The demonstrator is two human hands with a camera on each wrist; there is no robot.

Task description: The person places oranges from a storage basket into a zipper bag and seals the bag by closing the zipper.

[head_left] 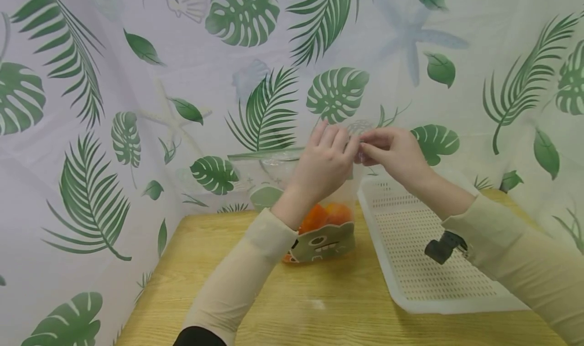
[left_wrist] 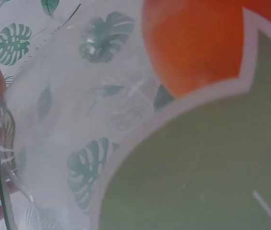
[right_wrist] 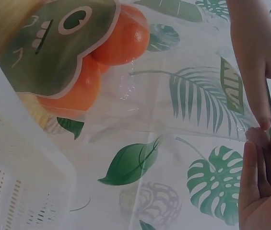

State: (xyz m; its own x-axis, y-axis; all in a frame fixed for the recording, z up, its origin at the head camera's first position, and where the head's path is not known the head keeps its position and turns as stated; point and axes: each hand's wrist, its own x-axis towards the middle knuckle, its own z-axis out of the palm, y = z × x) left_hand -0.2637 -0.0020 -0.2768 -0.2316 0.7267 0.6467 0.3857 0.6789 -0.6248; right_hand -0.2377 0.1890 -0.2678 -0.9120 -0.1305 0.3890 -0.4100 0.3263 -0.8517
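A clear zip bag [head_left: 326,242] with a green cartoon-monster print stands upright on the table. Round orange fruits [right_wrist: 124,36] lie in its lower part, partly hidden by the print. Along the bag's top runs a green zip strip [head_left: 269,155]. My left hand [head_left: 325,161] holds this top edge near its right end; its thumb is hidden in the head view. Right beside it, my right hand [head_left: 396,151] pinches the end of the strip between thumb and fingers. In the right wrist view the fingertips of both hands meet at that corner.
A white perforated plastic basket [head_left: 388,280] stands on the wooden table [head_left: 292,305], to the right of the bag and below my right forearm. A leaf-patterned white sheet [head_left: 182,57] hangs behind and at the left of the table.
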